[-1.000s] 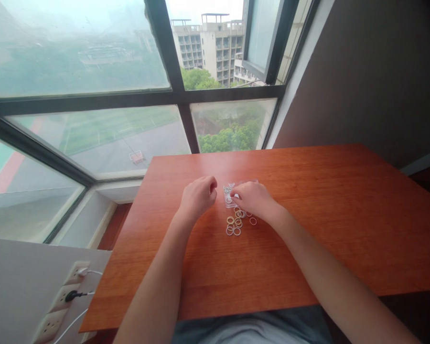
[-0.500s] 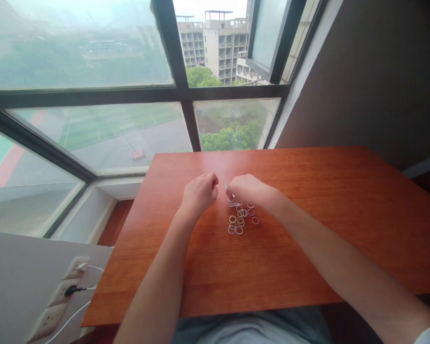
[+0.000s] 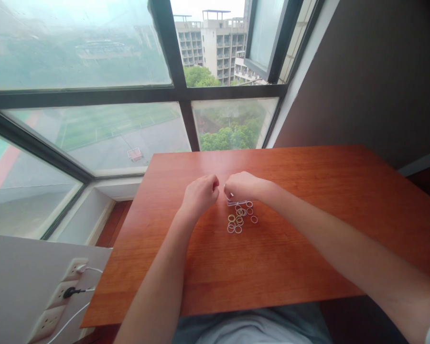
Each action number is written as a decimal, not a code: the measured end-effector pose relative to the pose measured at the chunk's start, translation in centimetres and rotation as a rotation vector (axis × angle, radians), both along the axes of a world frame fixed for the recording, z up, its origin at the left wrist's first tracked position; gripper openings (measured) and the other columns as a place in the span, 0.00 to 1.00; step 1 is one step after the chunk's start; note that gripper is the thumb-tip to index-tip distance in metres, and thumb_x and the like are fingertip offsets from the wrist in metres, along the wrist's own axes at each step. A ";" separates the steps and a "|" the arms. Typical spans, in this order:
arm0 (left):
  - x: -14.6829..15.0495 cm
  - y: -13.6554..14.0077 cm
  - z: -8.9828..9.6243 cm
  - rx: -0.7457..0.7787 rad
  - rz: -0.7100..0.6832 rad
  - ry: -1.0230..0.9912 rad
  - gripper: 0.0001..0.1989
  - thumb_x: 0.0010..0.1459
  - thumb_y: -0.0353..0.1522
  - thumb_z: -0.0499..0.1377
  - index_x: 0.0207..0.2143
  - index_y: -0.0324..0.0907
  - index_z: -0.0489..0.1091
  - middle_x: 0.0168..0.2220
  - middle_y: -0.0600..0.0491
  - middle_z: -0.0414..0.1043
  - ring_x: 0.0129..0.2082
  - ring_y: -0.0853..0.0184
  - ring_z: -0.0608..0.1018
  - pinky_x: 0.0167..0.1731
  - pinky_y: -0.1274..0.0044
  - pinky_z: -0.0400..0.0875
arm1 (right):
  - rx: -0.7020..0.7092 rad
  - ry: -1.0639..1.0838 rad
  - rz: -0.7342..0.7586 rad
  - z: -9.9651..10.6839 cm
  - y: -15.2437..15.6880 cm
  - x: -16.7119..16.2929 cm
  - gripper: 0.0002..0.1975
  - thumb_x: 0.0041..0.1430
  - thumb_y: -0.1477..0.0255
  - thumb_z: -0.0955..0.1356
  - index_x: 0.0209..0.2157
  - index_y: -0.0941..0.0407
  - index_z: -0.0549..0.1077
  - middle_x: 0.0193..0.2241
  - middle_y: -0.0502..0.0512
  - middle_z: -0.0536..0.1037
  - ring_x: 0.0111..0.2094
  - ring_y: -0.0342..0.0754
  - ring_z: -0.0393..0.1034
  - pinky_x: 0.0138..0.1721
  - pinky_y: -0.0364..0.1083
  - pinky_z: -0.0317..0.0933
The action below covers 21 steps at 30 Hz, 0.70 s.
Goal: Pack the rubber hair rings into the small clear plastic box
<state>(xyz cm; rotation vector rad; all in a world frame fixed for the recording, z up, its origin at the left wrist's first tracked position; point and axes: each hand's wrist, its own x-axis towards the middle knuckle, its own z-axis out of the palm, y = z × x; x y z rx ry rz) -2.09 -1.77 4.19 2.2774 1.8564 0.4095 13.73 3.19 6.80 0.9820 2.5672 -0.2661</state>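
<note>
My left hand (image 3: 201, 195) is held closed above the table, its fingers curled inward; whatever they may hold is hidden. Just to its right, my right hand (image 3: 244, 186) points its pinched fingertips down at a small clear, white-edged piece (image 3: 238, 203), mostly covered by the hand. I cannot tell whether the fingers grip this piece or something smaller. A narrow gap separates the two hands. Nearer to me lie several thin rings, some whitish like the ring (image 3: 254, 220) at the right, some yellowish like the ring (image 3: 231, 218) at the left; a few overlap.
The reddish-brown wooden table (image 3: 290, 258) stands against a dark-framed window (image 3: 182, 93) with one pane swung open. A grey wall (image 3: 372, 76) is at the right. Low on the left, plugs and white cables sit in wall sockets (image 3: 59, 292).
My right hand has shifted slightly left, closer to my left hand, and more of the clear piece's front edge shows below it. My left hand stays closed in nearly the same place.
</note>
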 end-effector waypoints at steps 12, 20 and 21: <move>0.2 0.5 -2.4 -0.111 -0.337 -0.350 0.49 0.41 0.37 0.69 0.64 0.42 0.51 0.63 0.44 0.57 0.61 0.53 0.63 0.60 0.66 0.60 | 0.002 0.024 0.014 -0.3 -0.1 -0.1 0.08 0.51 0.69 0.69 0.32 0.53 0.81 0.36 0.57 0.80 0.35 0.50 0.73 0.34 0.44 0.59; 1.3 0.7 -2.8 -0.062 -0.303 -0.315 0.41 0.44 0.36 0.66 0.60 0.43 0.57 0.57 0.46 0.67 0.56 0.55 0.69 0.56 0.65 0.63 | -0.054 0.095 0.068 -0.1 0.3 1.0 0.11 0.53 0.70 0.67 0.37 0.49 0.80 0.37 0.52 0.80 0.36 0.49 0.73 0.33 0.43 0.59; 1.3 0.7 -2.9 -0.067 -0.302 -0.304 0.42 0.45 0.37 0.66 0.61 0.42 0.56 0.58 0.44 0.66 0.57 0.55 0.69 0.57 0.65 0.63 | -0.056 0.111 0.063 -0.2 0.2 1.2 0.11 0.53 0.69 0.67 0.37 0.48 0.80 0.37 0.52 0.80 0.36 0.49 0.73 0.33 0.43 0.59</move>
